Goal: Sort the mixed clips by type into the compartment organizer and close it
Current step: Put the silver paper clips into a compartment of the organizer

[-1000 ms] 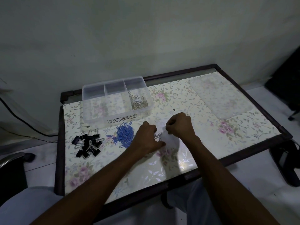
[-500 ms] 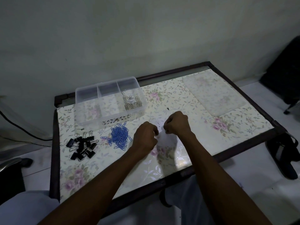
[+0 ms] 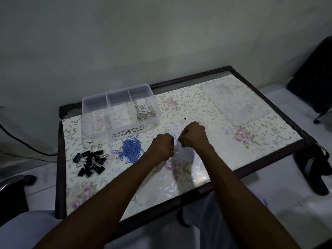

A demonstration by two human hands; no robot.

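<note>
Both hands, left hand (image 3: 162,147) and right hand (image 3: 193,136), are curled at mid-tabletop, apparently pinching small silver wire clips (image 3: 177,151); the hold is too small to confirm. Best gather them fully, then drop them into the clear plastic compartment organizer's (image 3: 93,106) right section.

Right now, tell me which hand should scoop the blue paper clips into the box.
Left. The left hand sits right beside the blue paper clips, with the box just beyond them. The right hand is farther off and would have to cross over.
</note>
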